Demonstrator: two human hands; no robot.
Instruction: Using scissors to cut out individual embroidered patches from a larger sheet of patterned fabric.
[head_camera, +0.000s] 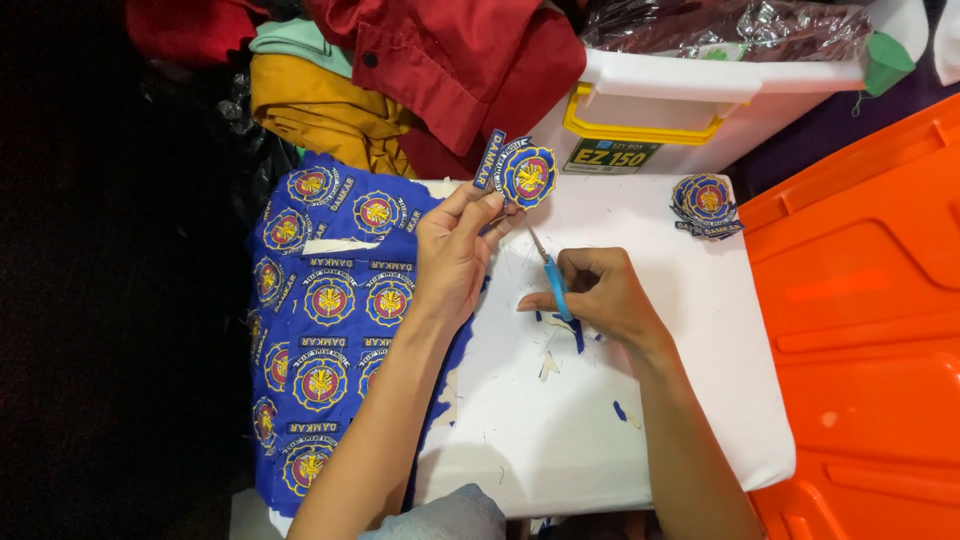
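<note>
Desk (600, 440): white surface, strewn with small blue and pale fabric offcuts (548, 365).
Right hand (600, 292): fingers closed through the blue handles of the small scissors (552, 280); blades point up toward the left hand.
Left hand (452, 250): fingers pinched shut on the round blue embroidered patch (527, 176), raised above the desk's far edge.
Blue patch sheet (320, 320): uncut, hangs off the desk's left side under the left forearm.
Cut patches (706, 205): small pile at far right corner.
White storage box (690, 100): yellow latch, beyond the desk.
Garments (440, 60): red and mustard, heaped far left.
Orange lid (870, 300): right of the desk.
</note>
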